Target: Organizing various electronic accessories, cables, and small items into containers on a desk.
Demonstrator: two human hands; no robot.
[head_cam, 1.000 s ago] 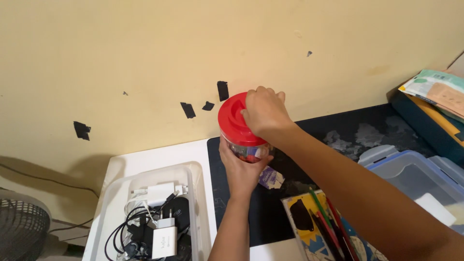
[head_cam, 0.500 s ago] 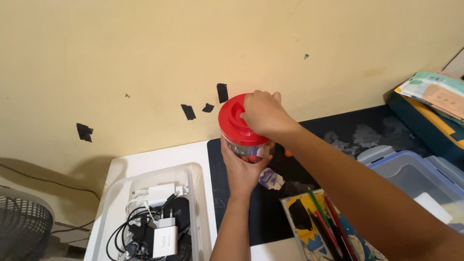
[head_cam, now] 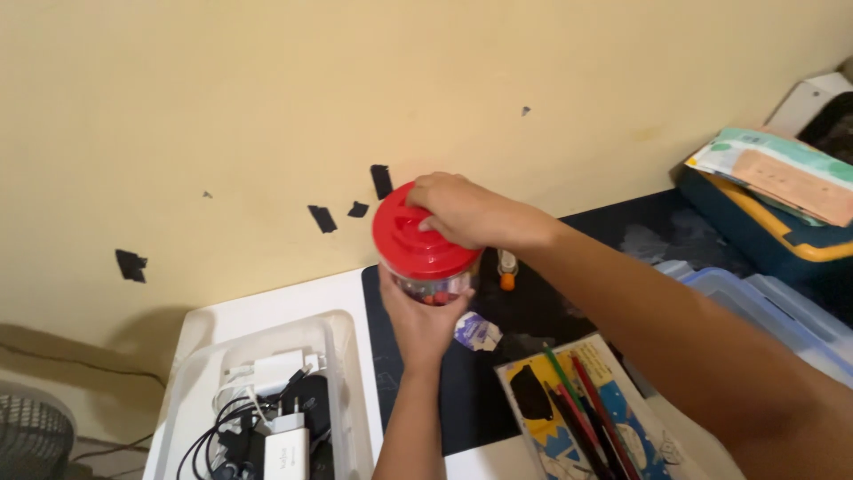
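- Near left: clear plastic tub on the white table, full of black cables and white chargers.
- Near right of centre: colourful booklet with coloured pencils lying on it, partly on the dark desk mat.
- Right edge: translucent blue-rimmed storage box, mostly hidden under the right forearm.
- Centre: left hand comes up from the near edge, fingers wrapped around the lower body of the clear jar; firm hold on the jar, small red items visible inside through the wall.
- Jar is upright, above the left end of the mat, in the middle of the view.
- Just right of the left hand: small crumpled white-and-purple wrapper on the mat.
- Right hand lies on top of the red lid, fingers curled over its far right rim, gripping the lid; lid sits on the jar.
- Just beyond the jar, right of it: small bottle with orange cap on the mat.
- Far right: teal and yellow case with papers stacked on it.
- Far: beige wall with black tape scraps left of the lid.
- Lower left corner: part of a fan grille.
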